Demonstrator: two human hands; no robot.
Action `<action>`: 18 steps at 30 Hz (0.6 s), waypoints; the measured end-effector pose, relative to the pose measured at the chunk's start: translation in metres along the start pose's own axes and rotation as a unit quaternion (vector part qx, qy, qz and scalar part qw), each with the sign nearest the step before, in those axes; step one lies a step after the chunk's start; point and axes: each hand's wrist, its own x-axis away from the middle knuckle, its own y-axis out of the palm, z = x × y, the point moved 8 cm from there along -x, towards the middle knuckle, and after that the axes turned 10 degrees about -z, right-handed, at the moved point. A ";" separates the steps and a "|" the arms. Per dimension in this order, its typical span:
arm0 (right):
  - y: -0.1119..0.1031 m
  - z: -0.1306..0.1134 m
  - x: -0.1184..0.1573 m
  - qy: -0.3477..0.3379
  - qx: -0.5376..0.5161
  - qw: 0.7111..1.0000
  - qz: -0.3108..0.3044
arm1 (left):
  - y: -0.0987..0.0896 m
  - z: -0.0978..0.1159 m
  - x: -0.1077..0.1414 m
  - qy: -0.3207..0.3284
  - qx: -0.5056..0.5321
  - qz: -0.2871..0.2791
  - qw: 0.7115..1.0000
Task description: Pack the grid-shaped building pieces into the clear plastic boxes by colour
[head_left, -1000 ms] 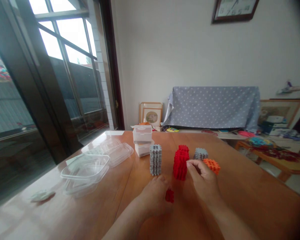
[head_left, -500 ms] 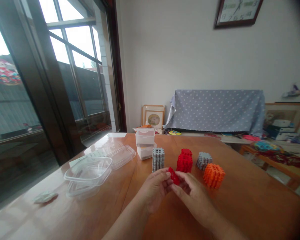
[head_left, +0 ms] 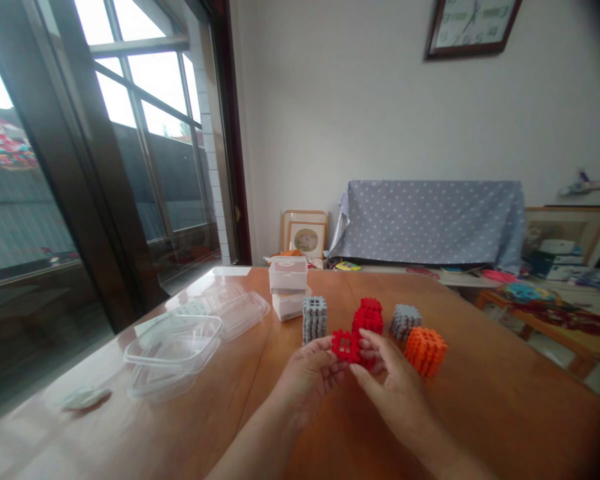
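Note:
A red interlocking building tile [head_left: 345, 345] with notched edges and square openings is held above the table, its face turned toward me. My left hand [head_left: 314, 368] pinches it at the left edge, fingers closed. On the other side, my right hand [head_left: 387, 370] has thumb and fingers curled around the tile's right edge. Just beyond stands a stack of red tiles [head_left: 371, 313], partly covered by my right fingers. A tall grey tile stack [head_left: 315, 320] rises behind my left hand. To the right are a shorter grey stack [head_left: 406, 323] and an orange tile stack [head_left: 427, 351].
Clear plastic containers [head_left: 173, 343] lie on the left of the wooden table [head_left: 260, 427], with a small pale packet [head_left: 85, 398] nearer me. Two stacked lidded boxes [head_left: 289, 277] stand farther back. A cluttered wooden stool [head_left: 560, 327] is beyond the right edge.
The red tile has turned from an edge-on, slanted position to face me. My right fingers have shifted and spread around its right side. The view has moved slightly.

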 end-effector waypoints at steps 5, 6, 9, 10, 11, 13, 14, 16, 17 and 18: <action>-0.004 -0.003 -0.001 0.007 0.002 1.000 -0.001 | -0.003 0.000 0.000 0.002 -0.001 0.013 1.000; -0.003 -0.006 -0.001 0.002 0.007 1.000 -0.011 | -0.003 0.000 0.000 0.000 0.001 0.012 1.000; -0.001 -0.012 -0.002 -0.015 0.010 0.999 -0.035 | -0.003 -0.002 0.000 -0.007 0.007 0.009 1.000; -0.001 -0.013 -0.002 -0.018 0.008 0.999 -0.036 | -0.003 -0.003 0.000 -0.009 0.008 0.012 1.000; -0.002 -0.013 -0.002 -0.020 0.008 0.999 -0.036 | -0.004 -0.003 0.000 -0.012 0.009 0.016 1.000; -0.002 -0.013 -0.002 -0.023 0.008 0.999 -0.034 | -0.004 -0.005 0.001 -0.018 0.011 0.020 1.000; -0.002 -0.013 -0.002 -0.024 0.009 0.999 -0.033 | -0.003 -0.005 0.001 -0.020 0.012 0.019 1.000; -0.003 -0.013 -0.002 -0.027 0.010 0.999 -0.031 | -0.001 -0.005 0.001 -0.021 0.011 0.011 1.000; -0.004 -0.013 -0.003 -0.028 0.010 0.999 -0.030 | 0.000 -0.005 0.001 -0.020 0.009 0.006 1.000; -0.005 -0.012 -0.004 -0.030 0.009 0.999 -0.027 | 0.000 -0.005 0.001 -0.018 0.008 0.004 1.000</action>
